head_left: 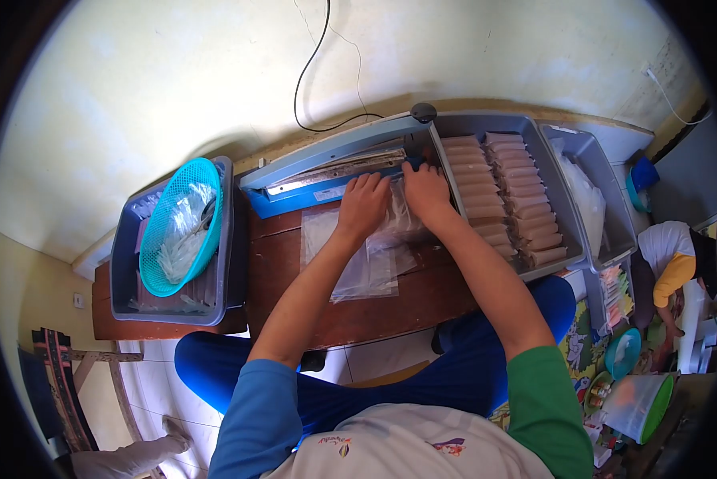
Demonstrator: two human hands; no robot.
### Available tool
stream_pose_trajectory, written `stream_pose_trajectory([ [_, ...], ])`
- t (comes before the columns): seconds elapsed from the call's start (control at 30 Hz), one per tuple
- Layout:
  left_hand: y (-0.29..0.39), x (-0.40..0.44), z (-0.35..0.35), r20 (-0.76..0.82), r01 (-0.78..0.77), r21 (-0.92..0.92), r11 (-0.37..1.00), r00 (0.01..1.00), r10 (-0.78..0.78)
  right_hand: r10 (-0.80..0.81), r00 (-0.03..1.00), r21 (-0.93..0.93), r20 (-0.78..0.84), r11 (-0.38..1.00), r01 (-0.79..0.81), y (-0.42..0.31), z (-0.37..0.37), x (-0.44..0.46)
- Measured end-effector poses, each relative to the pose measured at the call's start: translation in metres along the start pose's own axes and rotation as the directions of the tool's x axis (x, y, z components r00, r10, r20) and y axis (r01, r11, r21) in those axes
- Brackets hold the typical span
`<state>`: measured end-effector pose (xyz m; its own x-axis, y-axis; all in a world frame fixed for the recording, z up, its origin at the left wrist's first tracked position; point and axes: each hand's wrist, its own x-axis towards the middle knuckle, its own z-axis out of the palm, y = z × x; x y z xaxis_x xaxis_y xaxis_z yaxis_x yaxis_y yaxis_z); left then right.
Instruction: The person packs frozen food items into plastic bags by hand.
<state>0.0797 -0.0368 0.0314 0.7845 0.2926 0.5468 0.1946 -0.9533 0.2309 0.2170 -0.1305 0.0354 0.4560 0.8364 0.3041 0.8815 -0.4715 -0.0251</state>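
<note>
Bag (397, 214), clear and crumpled, lies between the two hands at the right part of the sealer (294, 200) (a sealer by its look: blue body, pale metal strip on top). Far end of bag at the sealer's near edge; near end toward the wearer, hard to separate from the loose plastic below.

Key relation: bag's long axis seems to run away from the wearer, roughly across the sealer's length, which goes left to right and slants off at the right. Whether the bag's far edge lies on the strip: hidden by fingers.

Left hand (365, 207): just left of bag, fingers close together and bent, knuckles up, tips out of sight. Right hand (427, 192): to its right, one digit set apart and reaching to the sealer's edge, others curled. A pinch on the film looks likely for both; cannot tell. Right hand nearer the sealer's right end and the crate (564, 239) of filled packets (531, 199). Left hand nearer the flat stack of sleeves (365, 275), which lies nearer the wearer on the brown table (277, 275).
</note>
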Motion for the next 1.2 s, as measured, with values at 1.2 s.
stream_pose_trajectory([
  [1.2,0.002,-0.042,0.000,0.084,0.231,-0.369,0.900,0.973,-0.215,0.052,0.965,0.226,0.259,0.967,-0.113,-0.002,-0.022,-0.025],
])
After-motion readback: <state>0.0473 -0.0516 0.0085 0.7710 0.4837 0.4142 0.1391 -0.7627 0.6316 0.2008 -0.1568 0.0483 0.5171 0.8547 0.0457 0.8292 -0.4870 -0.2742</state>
